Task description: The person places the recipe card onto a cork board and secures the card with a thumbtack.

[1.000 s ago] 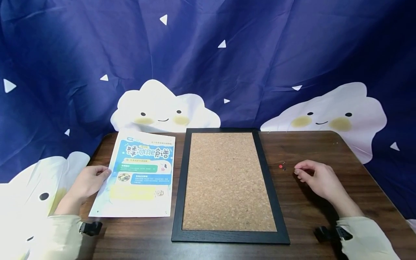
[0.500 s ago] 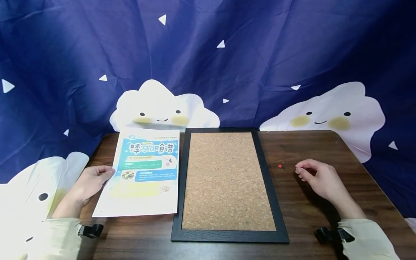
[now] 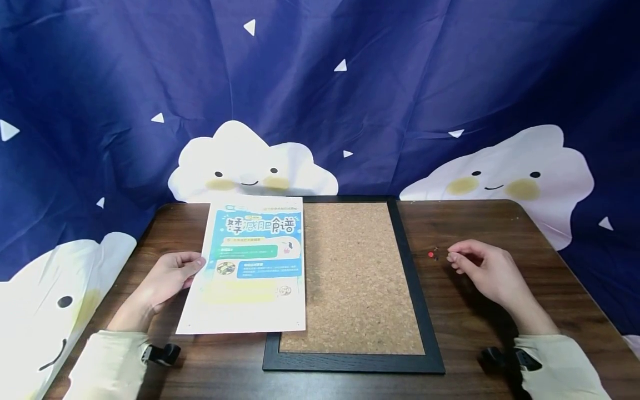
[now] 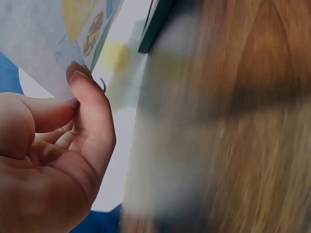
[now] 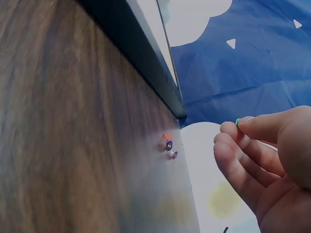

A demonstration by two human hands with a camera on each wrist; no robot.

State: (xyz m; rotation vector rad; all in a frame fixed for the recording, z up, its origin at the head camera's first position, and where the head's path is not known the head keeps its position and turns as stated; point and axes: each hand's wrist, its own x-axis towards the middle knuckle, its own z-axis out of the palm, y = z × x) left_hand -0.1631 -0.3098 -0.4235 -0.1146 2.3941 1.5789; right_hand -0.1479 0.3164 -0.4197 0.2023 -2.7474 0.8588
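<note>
My left hand (image 3: 169,279) pinches the left edge of a printed paper poster (image 3: 245,314) between thumb and fingers. The sheet, white with blue, green and yellow blocks, is held up over the left part of a cork board (image 3: 360,278) in a black frame, hiding that side. Right of the board, my right hand (image 3: 489,272) hovers above the table. Its thumb and forefinger pinch a small green thumbtack (image 5: 237,122), mostly covered by the fingertips. Beside that hand lie a few more thumbtacks (image 5: 168,144), one of them red.
The dark wooden table (image 3: 220,366) carries all of this. Behind its far edge hangs a blue curtain (image 3: 300,83) printed with white clouds and triangles. The frame's raised black edge (image 3: 415,289) runs between the thumbtacks and the cork.
My left hand has carried the poster rightward, from beside the board to partly over it. The right hand has shifted slightly left, nearer the loose thumbtacks, keeping its pinch.
</note>
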